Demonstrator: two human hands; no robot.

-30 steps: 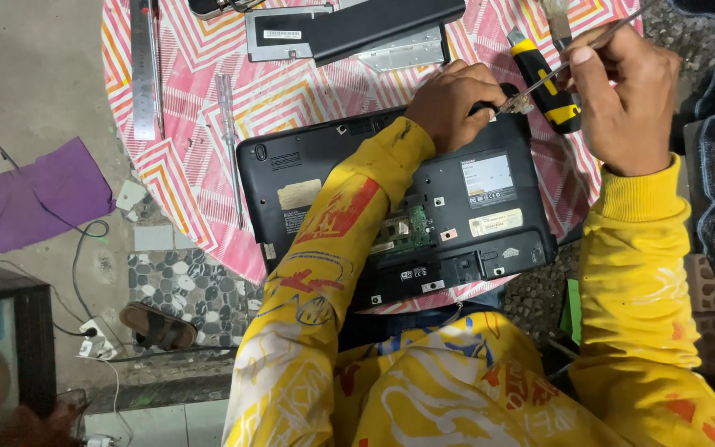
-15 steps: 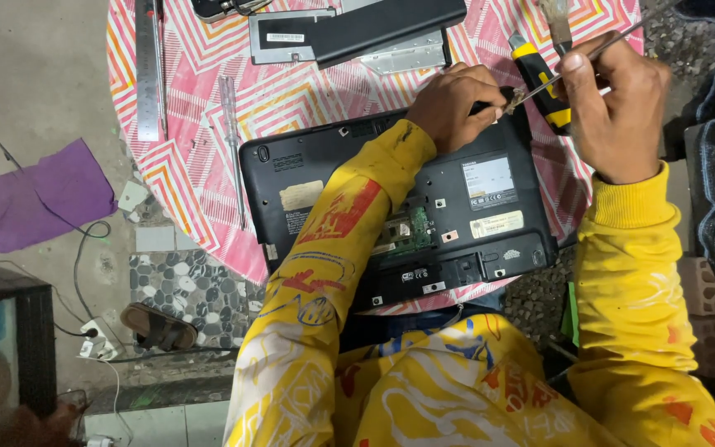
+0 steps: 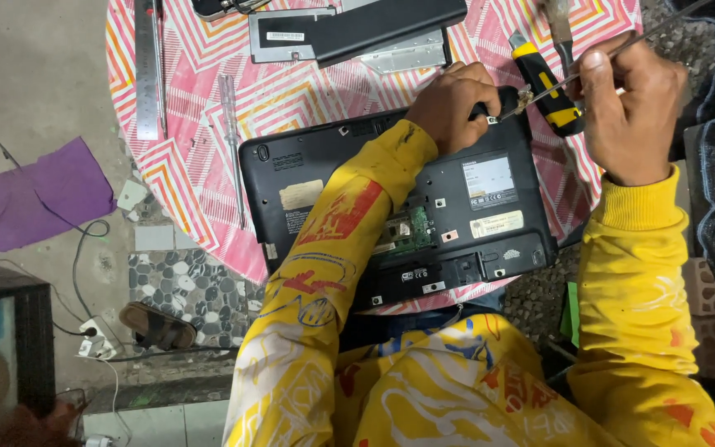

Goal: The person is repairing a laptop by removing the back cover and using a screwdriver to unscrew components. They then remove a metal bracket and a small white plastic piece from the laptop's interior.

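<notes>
Seen from above: an upturned black plastic laptop, base cover partly stripped and a green circuit board exposed, resting on a round table with a pink-and-white zigzag cloth. Left hand curled and pressed down on the laptop's far corner, seemingly to steady the case; whether anything sits under those fingers cannot be told. Right hand closed around a thin metal-shafted screwdriver, shaft angled down and left so the tip meets the corner just beside the left fingertips, apparently at a screw there. Directly under that shaft, close to the right grip, a yellow-and-black-handled tool lying on the cloth within easy reach. Beyond the left hand, a long black battery-shaped bar and a flat grey cover panel, set aside. Well away from both grips, 1 clear-handled screwdriver and 1 steel ruler on the cloth's far side; off the table, a purple cloth and a brown sandal on the floor.
</notes>
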